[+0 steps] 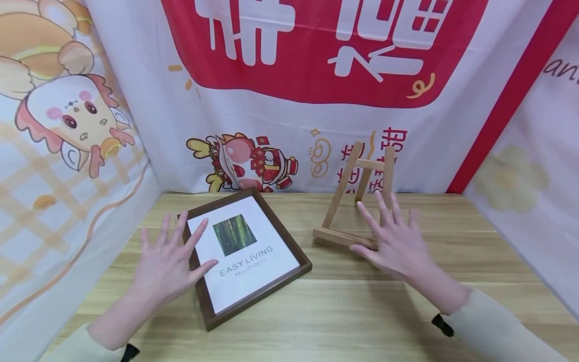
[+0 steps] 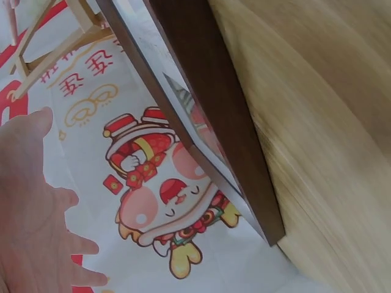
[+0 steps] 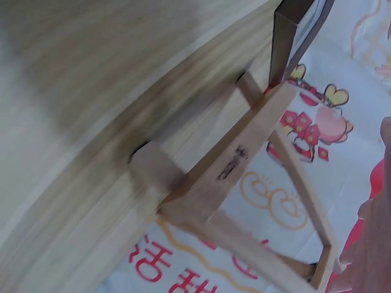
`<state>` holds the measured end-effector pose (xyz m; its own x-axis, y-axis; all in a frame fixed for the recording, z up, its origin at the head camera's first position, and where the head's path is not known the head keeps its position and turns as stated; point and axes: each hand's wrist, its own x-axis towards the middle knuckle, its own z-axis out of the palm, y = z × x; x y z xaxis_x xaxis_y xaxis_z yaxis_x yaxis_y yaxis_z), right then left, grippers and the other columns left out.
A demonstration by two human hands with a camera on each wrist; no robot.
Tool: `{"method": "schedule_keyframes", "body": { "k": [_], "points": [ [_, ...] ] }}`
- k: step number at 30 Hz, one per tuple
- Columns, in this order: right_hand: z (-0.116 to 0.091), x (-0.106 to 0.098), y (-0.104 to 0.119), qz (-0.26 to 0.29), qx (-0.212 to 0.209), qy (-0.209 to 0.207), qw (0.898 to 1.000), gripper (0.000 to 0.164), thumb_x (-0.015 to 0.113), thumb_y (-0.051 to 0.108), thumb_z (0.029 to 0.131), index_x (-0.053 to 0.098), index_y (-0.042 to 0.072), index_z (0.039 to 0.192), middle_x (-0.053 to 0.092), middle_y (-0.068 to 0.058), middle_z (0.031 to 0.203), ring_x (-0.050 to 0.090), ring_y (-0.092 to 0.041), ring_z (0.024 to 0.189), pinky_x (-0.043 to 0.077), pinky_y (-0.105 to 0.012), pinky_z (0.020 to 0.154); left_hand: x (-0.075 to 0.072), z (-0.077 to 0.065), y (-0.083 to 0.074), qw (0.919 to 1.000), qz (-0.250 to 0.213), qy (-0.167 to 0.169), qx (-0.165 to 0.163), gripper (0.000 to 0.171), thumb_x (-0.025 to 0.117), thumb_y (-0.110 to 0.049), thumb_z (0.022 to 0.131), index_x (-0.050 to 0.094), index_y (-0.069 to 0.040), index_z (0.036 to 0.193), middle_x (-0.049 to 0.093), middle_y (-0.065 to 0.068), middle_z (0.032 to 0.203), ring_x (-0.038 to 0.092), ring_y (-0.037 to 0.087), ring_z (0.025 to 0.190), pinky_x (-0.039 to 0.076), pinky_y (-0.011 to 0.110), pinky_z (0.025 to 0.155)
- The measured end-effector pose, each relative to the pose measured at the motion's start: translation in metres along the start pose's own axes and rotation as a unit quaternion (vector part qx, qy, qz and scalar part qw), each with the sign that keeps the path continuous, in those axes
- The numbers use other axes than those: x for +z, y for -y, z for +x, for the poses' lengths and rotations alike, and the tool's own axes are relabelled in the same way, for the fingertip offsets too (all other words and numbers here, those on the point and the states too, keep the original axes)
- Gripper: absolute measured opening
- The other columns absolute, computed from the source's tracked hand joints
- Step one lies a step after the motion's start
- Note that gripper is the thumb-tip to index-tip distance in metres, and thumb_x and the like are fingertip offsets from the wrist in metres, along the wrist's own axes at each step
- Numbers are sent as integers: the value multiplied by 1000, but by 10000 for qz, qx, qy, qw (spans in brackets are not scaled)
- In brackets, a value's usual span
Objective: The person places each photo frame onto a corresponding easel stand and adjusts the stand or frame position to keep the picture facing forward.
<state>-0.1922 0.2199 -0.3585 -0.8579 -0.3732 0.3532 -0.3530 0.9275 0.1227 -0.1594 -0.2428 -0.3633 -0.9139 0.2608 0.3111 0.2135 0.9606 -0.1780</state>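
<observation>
Frame: brown-rimmed picture frame [image 1: 279, 226] lies face up on the left half of the bench [image 1: 334, 322], turned askew, one corner near the far edge.
Frame insert: white sheet [image 1: 262, 286] with a green picture and the words "EASY LIVING".
Easel: small wooden easel [image 1: 342, 186] stands right of the frame, well apart from it, towards the far edge; dark mark [image 3: 232, 163] on its lower bar.
Left grip: left hand [image 1: 165, 266], fingers spread apart, above the frame's left side; clear of it in the left wrist view.
Right grip: right hand [image 1: 398, 246], fingers spread apart, before the easel's right leg; contact cannot be told.
Backdrop: printed cloth [image 1: 158, 125] hangs behind the bench's far edge.
</observation>
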Motion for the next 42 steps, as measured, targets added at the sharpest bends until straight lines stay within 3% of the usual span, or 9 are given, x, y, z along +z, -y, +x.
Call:
{"method": "schedule_keyframes", "body": {
  "k": [6,12,17,26,33,42],
  "points": [
    [15,1,12,60,-207,-61,9997,91,42,76,86,15,26,157,0,-15,161,-2,-39,145,9,-71,108,3,-6,12,9999,-90,7,-99,90,43,-76,86,21,-24,156,9,23,159,1,50,141,-8,76,101],
    [35,6,27,270,-443,-91,9986,90,41,75,87,20,24,157,-1,-13,162,-2,-38,145,8,-68,110,9,-13,23,9993,-231,81,-284,92,46,-73,87,12,-25,158,2,20,159,-8,47,141,-11,75,99],
    [54,11,41,322,-700,-61,9970,91,46,74,86,20,23,157,-1,-13,162,0,-37,146,8,-65,111,16,-18,29,9987,-324,36,-388,93,47,-72,87,8,-25,158,2,21,159,-3,51,140,-10,77,98],
    [86,23,63,801,-1138,426,9893,89,44,69,89,9,25,158,-1,-10,161,6,-39,145,11,-63,112,25,-22,33,9963,-610,100,-589,97,48,-73,86,4,-24,158,-1,21,159,1,55,139,-11,77,97],
    [106,39,78,1357,-1199,896,9794,89,38,74,89,0,31,157,-6,-4,162,0,-32,146,8,-60,113,37,-23,36,9938,-851,208,-691,99,47,-72,87,-4,-23,157,-8,17,159,1,55,138,-15,74,98],
    [125,56,107,1587,-1134,1283,9724,90,39,73,89,6,25,158,-3,-5,162,5,-31,147,11,-57,115,56,-24,37,9917,-1006,372,-708,100,48,-71,88,-3,-19,157,-4,21,158,0,55,138,-16,72,97]
  ]
}}
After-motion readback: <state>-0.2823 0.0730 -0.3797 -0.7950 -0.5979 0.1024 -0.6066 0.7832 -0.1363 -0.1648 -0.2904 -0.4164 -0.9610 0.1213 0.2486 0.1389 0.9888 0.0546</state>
